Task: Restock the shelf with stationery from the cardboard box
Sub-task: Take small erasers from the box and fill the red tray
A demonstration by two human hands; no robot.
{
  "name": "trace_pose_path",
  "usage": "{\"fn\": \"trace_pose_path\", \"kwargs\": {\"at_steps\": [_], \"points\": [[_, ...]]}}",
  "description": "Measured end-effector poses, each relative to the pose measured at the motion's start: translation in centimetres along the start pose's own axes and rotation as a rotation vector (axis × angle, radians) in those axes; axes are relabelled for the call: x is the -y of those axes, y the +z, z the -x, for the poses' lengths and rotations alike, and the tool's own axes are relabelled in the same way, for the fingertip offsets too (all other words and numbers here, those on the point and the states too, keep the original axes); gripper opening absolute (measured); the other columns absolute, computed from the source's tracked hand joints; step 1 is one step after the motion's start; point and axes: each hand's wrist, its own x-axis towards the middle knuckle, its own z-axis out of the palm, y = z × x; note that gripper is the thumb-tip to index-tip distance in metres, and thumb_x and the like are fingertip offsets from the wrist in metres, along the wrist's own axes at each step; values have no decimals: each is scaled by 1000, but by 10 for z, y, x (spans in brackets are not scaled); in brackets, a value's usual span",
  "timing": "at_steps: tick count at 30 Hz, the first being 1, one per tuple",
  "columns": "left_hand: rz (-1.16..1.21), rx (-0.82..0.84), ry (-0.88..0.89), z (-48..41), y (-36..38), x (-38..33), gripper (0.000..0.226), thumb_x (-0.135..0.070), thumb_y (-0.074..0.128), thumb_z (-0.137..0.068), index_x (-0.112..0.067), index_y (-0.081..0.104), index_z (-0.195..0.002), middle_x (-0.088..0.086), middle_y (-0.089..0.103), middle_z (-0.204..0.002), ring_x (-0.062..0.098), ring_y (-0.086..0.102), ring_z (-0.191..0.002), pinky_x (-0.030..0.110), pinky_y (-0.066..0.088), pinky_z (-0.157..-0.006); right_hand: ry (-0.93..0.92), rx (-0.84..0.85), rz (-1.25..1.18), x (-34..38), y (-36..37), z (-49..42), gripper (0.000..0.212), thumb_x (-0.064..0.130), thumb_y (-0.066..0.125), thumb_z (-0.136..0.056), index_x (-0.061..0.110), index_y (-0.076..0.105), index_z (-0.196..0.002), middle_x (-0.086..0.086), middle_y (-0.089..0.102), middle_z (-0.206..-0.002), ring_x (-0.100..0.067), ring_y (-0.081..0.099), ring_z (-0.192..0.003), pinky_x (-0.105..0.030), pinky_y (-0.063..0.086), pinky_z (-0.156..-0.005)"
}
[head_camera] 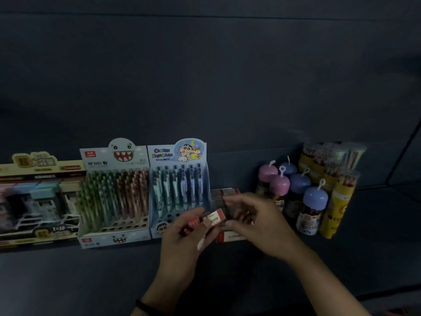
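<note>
Left hand (pixel 180 233) grips small red-and-white packs (pixel 216 218), perhaps erasers; right hand (pixel 255 224) pinches one. Next, seat it in the display box (pixel 225 193).

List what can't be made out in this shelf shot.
Head view only.
Cardboard box: out of frame.
Small packet held in the left hand: print blurred, dim.
Red tray behind: contents hidden by the right hand.
Leftmost display box: cut by the left edge, smeared.

At nine o'clock the beige display box (pixel 38 201) is blurred and cut by the left edge. At six o'clock the left hand (pixel 180 236) and right hand (pixel 252 222) hide most of the red carton (pixel 218 195), and the print on the small box (pixel 217 218) they hold is unreadable.
</note>
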Motion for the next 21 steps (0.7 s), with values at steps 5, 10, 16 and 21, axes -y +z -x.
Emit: {"fn": "trace_pose_path", "kwargs": {"at_steps": [5,10,16,21], "points": [[-27,30,8,2,3,-2,29,6,72,-89,-2,74,-118,21,76,-113,38,77,-104,39,65,-81,-169,-40,90,-1,10,1,28,15,91,-83,22,84,-109,17,73,-110,-5,71,-104,-16,52,-89],[-4,67,8,6,4,-8,27,-11,61,-102,-11,69,-128,16,77,-117,37,77,-106,35,64,-76,-187,-145,136,-8,9,3,21,12,85,-87,19,84,-107,16,75,-109,-1,71,-104,-15,53,-90],[-205,80,71,7,-4,-12,20,-29,50,-110,-23,61,-125,5,80,-113,28,76,-72,23,35,-40,8,-183,198,-18,10,4,16,15,86,-87,26,83,-98,24,73,-99,8,68,-97,-10,49,-87],[-129,75,62,-1,-7,-5,23,-17,44,-113,-18,67,-112,8,63,-94,18,57,-68,31,42,-58,63,-8,325,-16,22,-4,11,24,79,-93,27,83,-103,26,67,-98,3,61,-101,-16,45,-93]]}}
